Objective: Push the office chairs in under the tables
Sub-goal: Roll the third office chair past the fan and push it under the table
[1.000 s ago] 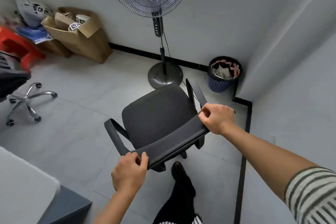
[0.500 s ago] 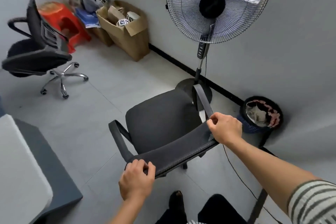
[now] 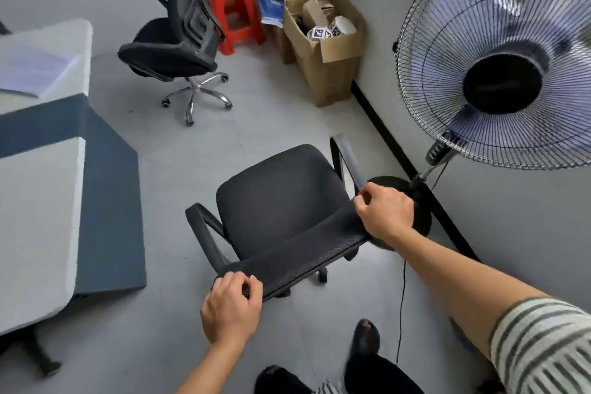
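A black office chair stands on the floor right in front of me, seat facing away. My left hand grips the left end of its mesh backrest top. My right hand grips the right end, beside the armrest. A white table with a dark blue side panel fills the left edge. A second black office chair on a chrome star base stands apart near the far wall, beyond the table's corner.
A standing fan with its round base and cable is close on the right, by the wall. Farther back sit an open cardboard box, a red plastic stool and bags. My feet are behind the chair.
The view has swung left: the fan slid to the right edge, the table and second chair came into view. Both hands kept their grip on the backrest as the chair turned with me.
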`<state>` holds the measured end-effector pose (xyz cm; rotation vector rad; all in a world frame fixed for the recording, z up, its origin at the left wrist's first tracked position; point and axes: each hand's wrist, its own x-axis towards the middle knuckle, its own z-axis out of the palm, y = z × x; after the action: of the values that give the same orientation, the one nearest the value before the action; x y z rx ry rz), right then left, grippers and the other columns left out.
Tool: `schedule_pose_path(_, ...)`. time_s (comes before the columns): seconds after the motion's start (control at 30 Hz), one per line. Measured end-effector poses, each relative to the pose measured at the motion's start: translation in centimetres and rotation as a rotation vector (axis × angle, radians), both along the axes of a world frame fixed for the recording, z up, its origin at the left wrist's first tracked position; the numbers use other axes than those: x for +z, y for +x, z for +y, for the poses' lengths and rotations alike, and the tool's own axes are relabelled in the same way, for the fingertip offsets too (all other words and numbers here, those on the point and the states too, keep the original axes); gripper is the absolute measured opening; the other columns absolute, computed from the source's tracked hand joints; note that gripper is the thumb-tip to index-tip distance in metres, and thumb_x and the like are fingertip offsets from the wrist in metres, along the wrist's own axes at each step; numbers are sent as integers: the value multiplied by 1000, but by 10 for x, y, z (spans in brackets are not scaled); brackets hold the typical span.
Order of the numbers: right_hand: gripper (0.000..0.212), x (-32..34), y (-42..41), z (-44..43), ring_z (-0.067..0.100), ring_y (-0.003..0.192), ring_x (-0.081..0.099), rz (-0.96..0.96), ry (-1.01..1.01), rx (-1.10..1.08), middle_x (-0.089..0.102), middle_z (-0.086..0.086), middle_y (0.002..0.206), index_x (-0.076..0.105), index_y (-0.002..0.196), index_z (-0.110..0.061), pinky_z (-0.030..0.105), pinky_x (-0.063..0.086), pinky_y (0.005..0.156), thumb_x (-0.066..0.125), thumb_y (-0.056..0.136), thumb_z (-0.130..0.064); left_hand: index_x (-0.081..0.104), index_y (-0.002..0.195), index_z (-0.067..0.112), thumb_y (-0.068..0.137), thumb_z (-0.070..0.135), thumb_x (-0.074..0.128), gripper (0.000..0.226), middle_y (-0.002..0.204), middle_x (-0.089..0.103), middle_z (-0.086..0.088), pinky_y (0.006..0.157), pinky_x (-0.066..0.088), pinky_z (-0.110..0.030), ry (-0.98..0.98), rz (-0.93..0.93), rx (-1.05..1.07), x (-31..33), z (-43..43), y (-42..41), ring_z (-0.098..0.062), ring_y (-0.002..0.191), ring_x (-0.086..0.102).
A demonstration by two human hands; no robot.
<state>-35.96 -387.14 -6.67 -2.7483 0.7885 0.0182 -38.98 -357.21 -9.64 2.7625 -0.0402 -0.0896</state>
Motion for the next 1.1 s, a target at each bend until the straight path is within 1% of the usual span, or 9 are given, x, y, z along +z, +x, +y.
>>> schedule_pose_path(0.17,27,0,69,-27,29,75,58,11,-17,167,70,5,84,67,91,-26,31,35,63,47,86,-44,56,62,16,77,45,32,41,69,60,-2,52,44,-34,7,29,169,0,-37,14,-29,72,57)
schedule_pose_path(0.3,24,0,131,-39,32,82,62,-11,-1,268,72,6,86,69,91,-26,33,40,66,51,85,-40,54,59,15,79,39,36,35,65,58,-2,48,40,-33,23,36,251,3,-66,36,-28,68,58)
schedule_pose_path(0.37,22,0,163,-40,32,83,62,-25,-4,316,72,6,86,69,91,-26,33,42,67,52,84,-38,54,60,16,80,37,38,33,65,58,-1,47,40,-33,34,23,276,3,-76,53,-27,67,58)
schedule_pose_path(0.47,19,-1,215,-37,31,81,62,-42,9,367,72,5,83,70,88,-26,30,38,63,53,84,-34,54,60,16,80,35,39,31,64,58,-1,48,42,-34,49,-9,310,4,-83,87,-26,67,58)
schedule_pose_path(0.6,19,-6,283,-19,29,77,61,-72,-7,421,70,4,80,69,86,-24,29,38,62,52,84,-34,53,58,16,80,34,41,31,61,57,-1,48,42,-32,51,-33,345,4,-69,144,-25,64,57)
schedule_pose_path(0.7,23,-9,331,-1,29,74,61,-49,-33,450,70,3,79,68,86,-25,30,45,62,49,84,-37,52,57,16,79,35,40,32,58,57,-1,47,41,-33,44,-44,387,3,-51,188,-26,60,56)
schedule_pose_path(0.83,21,-10,387,15,33,76,62,-22,-56,477,71,6,80,68,85,-25,31,42,62,51,82,-37,55,58,18,81,38,37,35,59,58,3,47,38,-29,24,-44,404,2,-36,236,-20,58,54)
schedule_pose_path(0.97,20,-9,440,33,35,78,63,0,-75,534,71,8,80,68,85,-25,34,46,65,54,80,-38,58,62,19,82,40,36,37,60,58,5,48,35,-25,37,-61,463,-2,-29,271,-15,57,50)
schedule_pose_path(1.1,21,-10,507,51,35,77,63,3,-82,626,71,8,79,69,85,-25,32,45,63,53,80,-38,60,65,21,85,42,34,39,62,58,7,47,35,-20,20,-37,541,-3,-31,313,-8,57,48)
